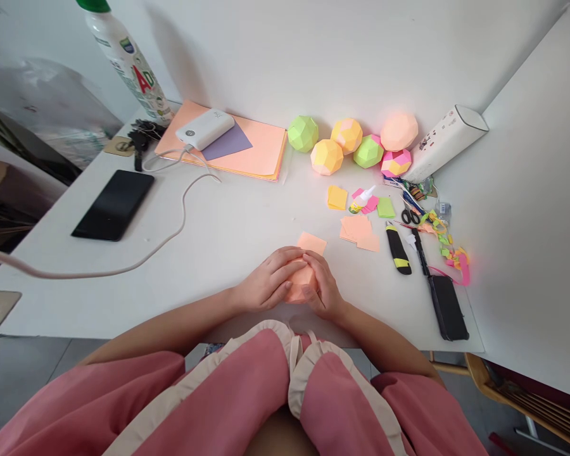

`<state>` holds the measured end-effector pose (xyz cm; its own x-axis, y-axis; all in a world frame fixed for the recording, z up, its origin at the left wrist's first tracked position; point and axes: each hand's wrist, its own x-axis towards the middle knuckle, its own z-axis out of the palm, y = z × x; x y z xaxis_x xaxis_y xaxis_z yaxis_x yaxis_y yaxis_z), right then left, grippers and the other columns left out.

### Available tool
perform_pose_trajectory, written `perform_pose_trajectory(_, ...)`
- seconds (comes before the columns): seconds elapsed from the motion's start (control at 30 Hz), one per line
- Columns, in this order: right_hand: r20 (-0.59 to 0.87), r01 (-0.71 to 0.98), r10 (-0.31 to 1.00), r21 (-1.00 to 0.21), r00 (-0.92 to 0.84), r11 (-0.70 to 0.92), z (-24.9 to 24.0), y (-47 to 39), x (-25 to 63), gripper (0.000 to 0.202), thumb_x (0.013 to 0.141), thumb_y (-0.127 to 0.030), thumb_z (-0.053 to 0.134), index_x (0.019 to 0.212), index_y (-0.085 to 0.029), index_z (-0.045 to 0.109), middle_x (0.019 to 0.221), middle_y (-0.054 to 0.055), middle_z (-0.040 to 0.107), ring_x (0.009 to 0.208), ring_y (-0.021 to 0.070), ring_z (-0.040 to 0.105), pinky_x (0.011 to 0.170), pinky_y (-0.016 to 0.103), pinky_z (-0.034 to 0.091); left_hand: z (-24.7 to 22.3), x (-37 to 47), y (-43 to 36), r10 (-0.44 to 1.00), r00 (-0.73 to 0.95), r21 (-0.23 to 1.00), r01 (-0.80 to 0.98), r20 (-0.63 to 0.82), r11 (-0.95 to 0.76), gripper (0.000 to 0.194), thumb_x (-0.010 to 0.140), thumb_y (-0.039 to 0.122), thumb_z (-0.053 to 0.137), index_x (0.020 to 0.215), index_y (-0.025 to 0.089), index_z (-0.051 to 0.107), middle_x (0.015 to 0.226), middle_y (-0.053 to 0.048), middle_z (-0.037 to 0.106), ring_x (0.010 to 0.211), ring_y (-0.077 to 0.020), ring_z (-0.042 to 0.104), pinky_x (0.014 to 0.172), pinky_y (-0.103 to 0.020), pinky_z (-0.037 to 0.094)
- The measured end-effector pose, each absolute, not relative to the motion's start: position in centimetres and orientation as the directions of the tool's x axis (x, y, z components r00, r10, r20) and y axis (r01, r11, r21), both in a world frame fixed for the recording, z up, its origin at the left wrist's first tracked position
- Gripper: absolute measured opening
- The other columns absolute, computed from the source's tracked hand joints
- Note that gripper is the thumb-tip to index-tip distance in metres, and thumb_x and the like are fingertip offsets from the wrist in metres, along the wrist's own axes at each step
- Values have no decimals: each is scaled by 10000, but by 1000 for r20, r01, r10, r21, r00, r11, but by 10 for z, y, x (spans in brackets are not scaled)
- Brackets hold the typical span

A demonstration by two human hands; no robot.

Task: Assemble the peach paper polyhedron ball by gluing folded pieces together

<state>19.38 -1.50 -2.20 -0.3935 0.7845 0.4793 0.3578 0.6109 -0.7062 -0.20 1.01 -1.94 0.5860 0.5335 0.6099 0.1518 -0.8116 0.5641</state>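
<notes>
Near the table's front edge, a peach folded-paper shape (301,285) with flat facets sits between my two hands. My left hand (270,277) curves around its left side and top, while my right hand (327,288) wraps the right side; the fingertips almost meet over it. Part of the shape is hidden under the fingers. Just beyond the hands lies a peach paper square (312,242). Farther right are a pile of peach paper pieces (358,232), yellow squares (337,197), a green square (386,207) and a small glue bottle (361,200).
Several faceted paper balls (327,157) line the back wall. At right lie a utility knife (399,248), scissors (410,216), paper scraps (449,244) and a black phone (449,307). Leftward are a black tablet (114,206), a white power bank (206,128) with its cable, and a spray can (133,66).
</notes>
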Motion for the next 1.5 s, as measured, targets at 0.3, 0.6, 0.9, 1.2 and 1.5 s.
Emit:
perform_pose_trajectory(0.3, 460, 388, 791, -697, -404, 603, -21, -15, 194, 493, 976, -425, 375, 1431, -246, 320, 1378, 144, 462, 1308, 281, 473, 1073, 516, 469, -22, -2, 11, 535, 590, 570, 148, 605, -808, 458, 1016, 293, 264, 1462, 191, 295, 1368, -193, 412, 1298, -308, 413, 1036, -568, 440)
perform_pose_trajectory(0.6, 462, 375, 792, -706, -399, 601, -23, -15, 195, 501, 959, -407, 405, 1419, -219, 346, 1381, 162, 484, 1307, 306, 475, 1060, 553, 460, -20, -3, 11, 532, 587, 560, 157, 610, -814, 453, 1017, 300, 252, 1460, 209, 287, 1363, -185, 424, 1284, -303, 431, 1020, -565, 456)
perform_pose_trajectory(0.9, 468, 359, 789, -712, -398, 603, -23, -15, 195, 497, 954, -377, 421, 1421, -223, 347, 1385, 160, 480, 1298, 300, 481, 1062, 540, 459, -20, -3, 11, 538, 592, 564, 164, 600, -809, 453, 1018, 300, 247, 1462, 214, 278, 1367, -184, 421, 1288, -302, 428, 1022, -566, 454)
perform_pose_trajectory(1.2, 452, 400, 798, -697, -399, 595, -24, -16, 195, 498, 961, -417, 392, 1422, -237, 335, 1375, 154, 478, 1301, 294, 482, 1058, 535, 473, -19, -3, 11, 537, 595, 560, 169, 598, -811, 459, 1018, 304, 245, 1468, 219, 268, 1368, -184, 421, 1288, -305, 430, 1021, -567, 456)
perform_pose_trajectory(1.5, 461, 412, 791, -680, -402, 606, -23, -16, 195, 506, 970, -437, 372, 1430, -231, 326, 1376, 153, 484, 1296, 293, 494, 1056, 530, 479, -19, -3, 11, 533, 587, 559, 159, 609, -814, 462, 1016, 290, 259, 1468, 199, 290, 1362, -190, 434, 1293, -303, 430, 1021, -556, 456)
